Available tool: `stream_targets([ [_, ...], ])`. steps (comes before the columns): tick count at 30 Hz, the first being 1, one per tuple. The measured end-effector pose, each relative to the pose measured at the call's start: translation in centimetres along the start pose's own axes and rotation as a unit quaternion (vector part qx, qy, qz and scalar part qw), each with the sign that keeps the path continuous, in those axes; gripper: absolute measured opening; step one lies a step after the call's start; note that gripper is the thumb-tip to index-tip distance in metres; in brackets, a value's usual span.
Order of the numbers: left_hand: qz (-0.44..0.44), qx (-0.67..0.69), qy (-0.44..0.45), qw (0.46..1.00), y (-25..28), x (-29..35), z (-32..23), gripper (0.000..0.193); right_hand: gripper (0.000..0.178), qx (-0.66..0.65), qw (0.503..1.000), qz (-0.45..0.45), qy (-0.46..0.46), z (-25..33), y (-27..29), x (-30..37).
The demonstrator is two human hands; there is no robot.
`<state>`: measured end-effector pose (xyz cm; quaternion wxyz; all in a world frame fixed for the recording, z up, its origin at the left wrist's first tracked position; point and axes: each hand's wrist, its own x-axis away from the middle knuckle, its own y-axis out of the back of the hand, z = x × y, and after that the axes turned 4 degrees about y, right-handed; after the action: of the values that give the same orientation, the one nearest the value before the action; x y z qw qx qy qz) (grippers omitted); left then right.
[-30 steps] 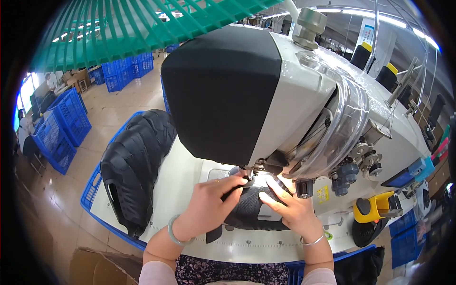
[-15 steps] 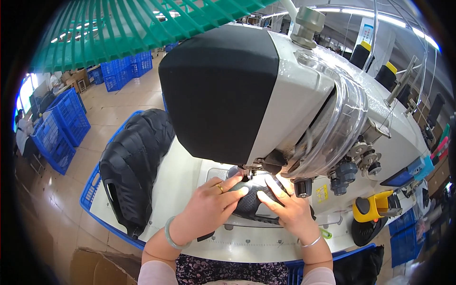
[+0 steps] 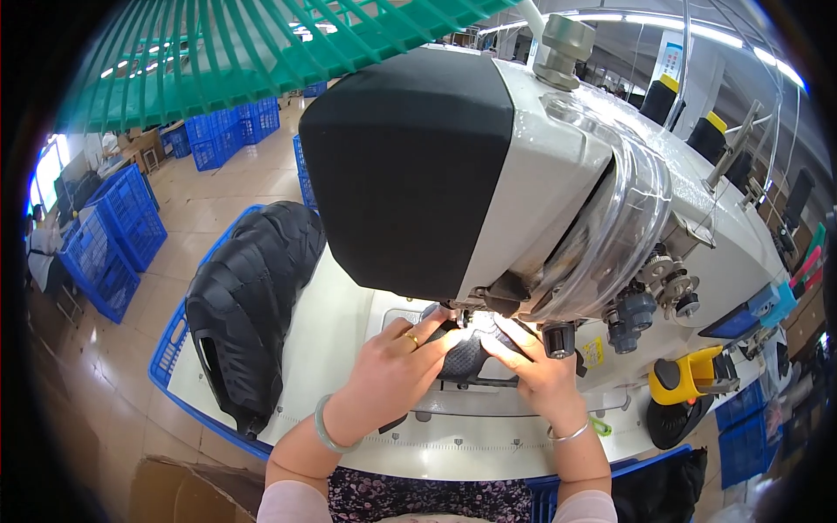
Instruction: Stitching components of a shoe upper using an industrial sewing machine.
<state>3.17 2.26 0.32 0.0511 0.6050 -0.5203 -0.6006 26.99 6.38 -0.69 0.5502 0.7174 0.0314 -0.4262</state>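
Note:
Under the lit needle area of a large sewing machine point(image 3: 410, 174) lies a black textured piece that looks like a shoe upper point(image 3: 466, 359). My left hand point(image 3: 392, 368) rests on its left side, fingers stretched toward the needle, with a ring and a pale bangle showing. My right hand point(image 3: 542, 373) lies on its right side, fingers spread and pointing at the same spot. Both hands press the piece down without gripping it. My fingers and the machine head hide parts of it. A stack of black shoe uppers point(image 3: 248, 305) lies to the left on the white table point(image 3: 349, 436).
A blue basket point(image 3: 166, 349) sits under the stack. Overhead hangs a green slatted plastic rim point(image 3: 288, 65). At right are a yellow holder point(image 3: 684, 376) and small green snips point(image 3: 600, 426). Blue crates point(image 3: 122, 218) stand on the floor, with a person at far left.
The shoe upper has shifted and turned under the needle, and less of its near right part shows. Both hands have moved slightly with it, my left one a little to the right.

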Motion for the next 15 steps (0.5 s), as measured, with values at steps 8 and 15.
stream_targets([
  [8,-0.033,0.026,0.026,0.999,-0.2,0.3,-0.7,0.033,0.052,-0.091,0.992,-0.05,-0.07,5.2,-0.6,0.1],
  [15,0.057,0.113,0.115,0.985,1.6,-1.5,0.4,0.021,0.057,-0.049,0.999,-0.017,-0.019,3.2,-2.0,0.5],
])
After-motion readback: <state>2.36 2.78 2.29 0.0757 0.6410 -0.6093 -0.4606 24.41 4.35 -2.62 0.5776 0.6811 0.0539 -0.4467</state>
